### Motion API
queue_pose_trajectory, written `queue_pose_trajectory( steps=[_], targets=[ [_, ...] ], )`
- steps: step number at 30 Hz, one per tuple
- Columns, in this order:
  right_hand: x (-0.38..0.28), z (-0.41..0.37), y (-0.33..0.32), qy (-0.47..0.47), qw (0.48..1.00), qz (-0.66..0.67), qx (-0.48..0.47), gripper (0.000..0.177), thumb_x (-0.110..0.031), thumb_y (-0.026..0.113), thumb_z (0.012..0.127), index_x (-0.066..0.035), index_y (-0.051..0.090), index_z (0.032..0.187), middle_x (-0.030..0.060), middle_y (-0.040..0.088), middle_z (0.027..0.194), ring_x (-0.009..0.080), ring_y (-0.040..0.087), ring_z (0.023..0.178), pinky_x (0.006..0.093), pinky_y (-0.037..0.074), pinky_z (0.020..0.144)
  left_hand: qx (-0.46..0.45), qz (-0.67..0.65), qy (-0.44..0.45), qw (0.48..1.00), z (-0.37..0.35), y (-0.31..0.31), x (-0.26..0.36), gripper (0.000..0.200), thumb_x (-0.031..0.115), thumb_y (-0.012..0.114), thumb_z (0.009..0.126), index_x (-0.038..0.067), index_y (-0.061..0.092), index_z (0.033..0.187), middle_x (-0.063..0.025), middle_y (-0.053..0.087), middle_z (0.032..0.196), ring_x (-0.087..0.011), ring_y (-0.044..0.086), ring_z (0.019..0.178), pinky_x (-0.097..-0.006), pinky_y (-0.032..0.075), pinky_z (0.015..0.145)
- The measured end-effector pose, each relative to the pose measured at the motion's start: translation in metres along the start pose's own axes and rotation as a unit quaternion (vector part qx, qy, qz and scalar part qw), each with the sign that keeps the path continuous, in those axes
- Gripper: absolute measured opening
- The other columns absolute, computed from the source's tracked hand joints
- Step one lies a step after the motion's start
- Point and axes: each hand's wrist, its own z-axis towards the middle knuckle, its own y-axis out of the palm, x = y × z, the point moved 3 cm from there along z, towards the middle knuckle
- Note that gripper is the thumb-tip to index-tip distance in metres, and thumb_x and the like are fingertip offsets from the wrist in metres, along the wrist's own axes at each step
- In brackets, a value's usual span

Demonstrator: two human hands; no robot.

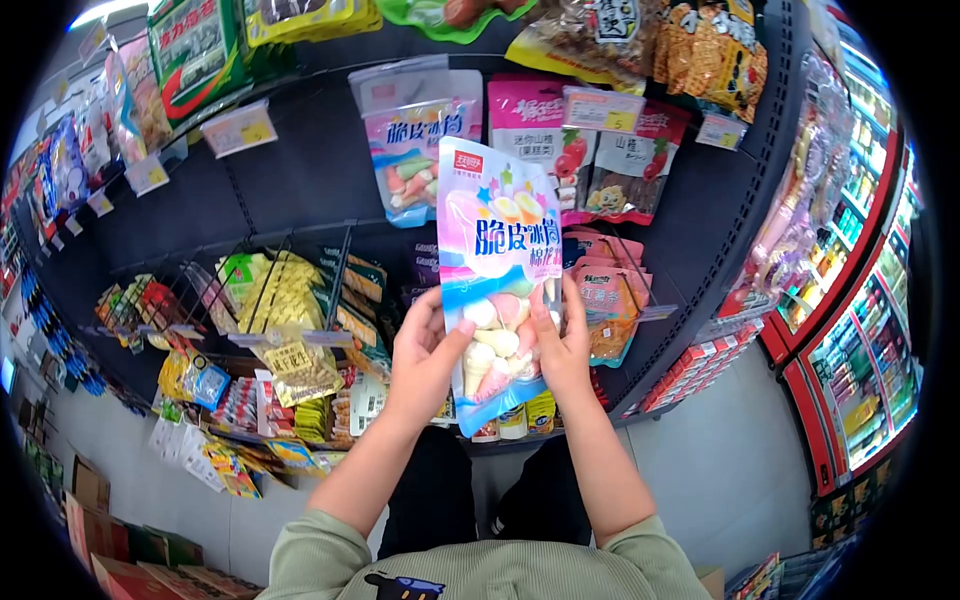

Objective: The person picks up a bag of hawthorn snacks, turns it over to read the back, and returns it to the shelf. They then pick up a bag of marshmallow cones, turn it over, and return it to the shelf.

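Note:
A pink, white and blue candy bag (502, 285) with a clear lower window is held upright in front of the shelf. Through the window, pastel cone-shaped sweets show. My left hand (428, 345) grips its left edge with the thumb on the front. On the right edge, my right hand (562, 340) holds the bag in the same way, its thumb on the front. The fingers behind the bag are partly hidden. Just behind and to the left, a similar bag (408, 170) hangs on the shelf.
Pink hawthorn bags (635, 165) hang behind at the right. A wire basket of yellow packets (265, 290) juts out at the left. Red-framed drink coolers (860, 370) stand at the far right, and cardboard boxes (95, 535) lie at the lower left.

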Motion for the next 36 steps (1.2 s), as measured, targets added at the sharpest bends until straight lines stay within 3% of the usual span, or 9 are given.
queue_pose_trajectory(
  steps=[4, 6, 11, 18, 20, 24, 34, 36],
  targets=[
    [0.017, -0.005, -0.007, 0.049, 0.997, 0.049, 0.033, 0.054, -0.021, 0.054, 0.09, 0.004, 0.03, 0.132, 0.0134, 0.047, 0.12, 0.0167, 0.046, 0.109, 0.0269, 0.038, 0.091, -0.07, -0.01, -0.021, 0.997, -0.013, 0.017, 0.007, 0.046, 0.009, 0.052, 0.085, -0.004, 0.037, 0.126, -0.0144, 0.049, 0.12, -0.0194, 0.048, 0.112, -0.0303, 0.038, 0.093],
    [0.022, -0.007, -0.009, 0.066, 0.995, 0.061, 0.038, 0.055, -0.024, 0.053, 0.091, 0.004, 0.029, 0.133, 0.0133, 0.046, 0.123, 0.0166, 0.046, 0.11, 0.0271, 0.038, 0.092, -0.106, 0.007, 0.003, 0.994, -0.018, 0.021, 0.004, 0.055, 0.018, 0.053, 0.085, -0.004, 0.033, 0.13, -0.0162, 0.043, 0.128, -0.022, 0.043, 0.118, -0.033, 0.035, 0.097],
    [0.03, -0.01, -0.004, 0.143, 0.973, 0.181, -0.004, 0.056, -0.031, 0.048, 0.092, -0.001, 0.028, 0.135, 0.0129, 0.043, 0.127, 0.0168, 0.045, 0.112, 0.0279, 0.038, 0.092, -0.16, 0.026, 0.02, 0.987, -0.024, 0.034, 0.004, 0.062, 0.025, 0.053, 0.084, -0.003, 0.03, 0.135, -0.0157, 0.038, 0.134, -0.0221, 0.039, 0.122, -0.035, 0.031, 0.099],
    [0.025, -0.011, 0.014, 0.185, 0.945, 0.264, -0.049, 0.057, -0.039, 0.043, 0.093, -0.007, 0.027, 0.137, 0.0086, 0.043, 0.127, 0.019, 0.046, 0.113, 0.0312, 0.04, 0.091, -0.154, 0.201, 0.101, 0.962, -0.029, 0.04, 0.008, 0.063, 0.026, 0.053, 0.08, -0.001, 0.034, 0.134, -0.0161, 0.033, 0.139, -0.0262, 0.034, 0.125, -0.0368, 0.023, 0.103],
    [0.037, -0.011, 0.015, 0.208, 0.924, 0.313, -0.069, 0.059, -0.043, 0.044, 0.091, -0.008, 0.027, 0.137, 0.0084, 0.043, 0.126, 0.0191, 0.046, 0.113, 0.0331, 0.04, 0.092, -0.154, 0.2, 0.105, 0.962, -0.029, 0.041, 0.009, 0.063, 0.024, 0.053, 0.079, -0.001, 0.035, 0.133, -0.0168, 0.033, 0.14, -0.0271, 0.034, 0.125, -0.037, 0.021, 0.104],
    [0.047, -0.014, 0.016, 0.194, 0.928, 0.305, -0.094, 0.064, -0.046, 0.047, 0.089, -0.008, 0.027, 0.137, 0.0082, 0.042, 0.127, 0.0191, 0.046, 0.113, 0.034, 0.041, 0.091, -0.162, 0.214, 0.12, 0.956, -0.03, 0.04, 0.014, 0.061, 0.023, 0.053, 0.079, -0.001, 0.036, 0.133, -0.0172, 0.032, 0.14, -0.0274, 0.034, 0.125, -0.0374, 0.021, 0.104],
    [0.027, -0.018, 0.02, 0.238, 0.927, 0.29, -0.031, 0.064, -0.043, 0.048, 0.09, -0.006, 0.027, 0.137, 0.009, 0.042, 0.128, 0.0182, 0.046, 0.112, 0.0301, 0.039, 0.092, -0.167, 0.2, 0.106, 0.96, -0.032, 0.033, 0.012, 0.061, 0.025, 0.052, 0.082, -0.001, 0.034, 0.133, -0.0169, 0.032, 0.14, -0.0266, 0.033, 0.126, -0.0374, 0.024, 0.103],
    [0.024, -0.016, 0.015, 0.163, 0.965, 0.204, -0.023, 0.06, -0.038, 0.047, 0.092, -0.003, 0.027, 0.136, 0.0112, 0.042, 0.127, 0.0175, 0.046, 0.111, 0.0287, 0.038, 0.092, -0.161, 0.154, 0.076, 0.972, -0.034, 0.028, 0.01, 0.06, 0.025, 0.051, 0.083, -0.002, 0.033, 0.134, -0.0169, 0.033, 0.139, -0.0258, 0.032, 0.126, -0.0373, 0.025, 0.103]
  ],
)
